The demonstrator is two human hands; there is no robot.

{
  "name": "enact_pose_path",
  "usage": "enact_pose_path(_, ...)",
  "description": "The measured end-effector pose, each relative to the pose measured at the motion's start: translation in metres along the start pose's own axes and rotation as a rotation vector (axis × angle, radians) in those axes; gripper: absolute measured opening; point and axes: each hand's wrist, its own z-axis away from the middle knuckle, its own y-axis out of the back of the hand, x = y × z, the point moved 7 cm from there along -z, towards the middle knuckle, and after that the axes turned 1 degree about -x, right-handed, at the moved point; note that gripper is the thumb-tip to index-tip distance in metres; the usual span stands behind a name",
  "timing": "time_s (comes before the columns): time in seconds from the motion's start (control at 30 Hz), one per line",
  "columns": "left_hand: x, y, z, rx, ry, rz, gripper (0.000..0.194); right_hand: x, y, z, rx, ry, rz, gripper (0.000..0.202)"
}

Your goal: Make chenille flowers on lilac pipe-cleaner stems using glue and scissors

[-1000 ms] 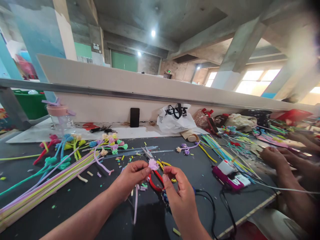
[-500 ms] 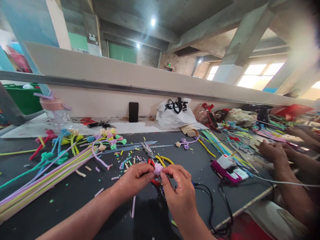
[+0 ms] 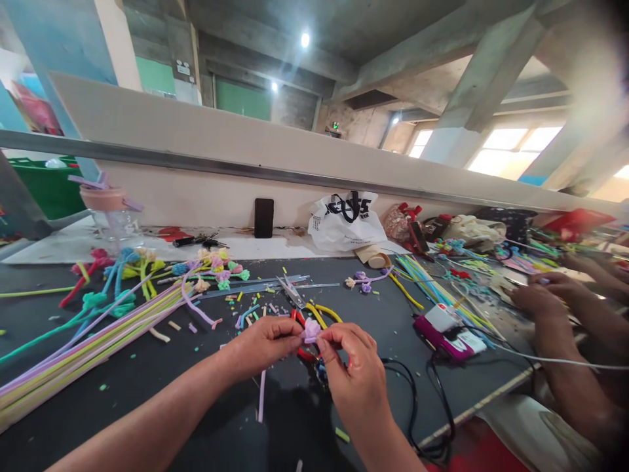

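A small lilac pipe-cleaner flower [image 3: 310,331] is pinched between my two hands above the dark table. My left hand [image 3: 269,341] grips its left side with thumb and forefinger. On the other side, the thumb and forefinger of my right hand [image 3: 351,360] are closed on it. Just behind the flower lie scissors [image 3: 293,292] with pointed blades and yellow-handled pliers [image 3: 322,315]. Red handles show partly beneath my fingers. A loose lilac pipe-cleaner piece [image 3: 262,395] rests below my left hand.
Bundled pipe cleaners [image 3: 98,344] and finished flowers [image 3: 216,269] lie left, with cut bits scattered around. A purple-and-white box [image 3: 451,331] with black cables stands right. Behind are a phone [image 3: 264,218], a white bag [image 3: 346,223] and a clear cup [image 3: 115,219]. A co-worker's hands [image 3: 545,292] work far right.
The lilac flower looks turned, its loops now more spread and upright between my fingertips. My left forearm has shifted slightly. The co-worker's hands have moved a little to the right.
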Motion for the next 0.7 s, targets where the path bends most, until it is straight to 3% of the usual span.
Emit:
enact_pose_path(0.2, -0.005, 0.002, -0.001, 0.014, 0.004, 0.017, 0.023, 0.004, 0.002, -0.002, -0.012, -0.035, 0.021, 0.01)
enact_pose_path(0.33, -0.012, 0.011, -0.003, 0.095, 0.026, 0.044, 0.025, 0.009, 0.004, -0.003, 0.002, -0.065, 0.025, 0.013)
enact_pose_path(0.47, -0.026, 0.019, -0.004, 0.172, 0.156, 0.155, 0.027, 0.013, 0.003, -0.002, -0.036, -0.087, 0.06, 0.014)
enact_pose_path(0.6, -0.048, 0.024, 0.0, 0.203, 0.318, 0.439, 0.025, 0.009, -0.016, 0.004, -0.202, -0.081, 0.14, 0.008)
enact_pose_path(0.7, -0.06, 0.031, 0.002, 0.217, 0.345, 0.649, 0.023, 0.006, -0.038, 0.009, -0.364, -0.087, 0.163, 0.013)
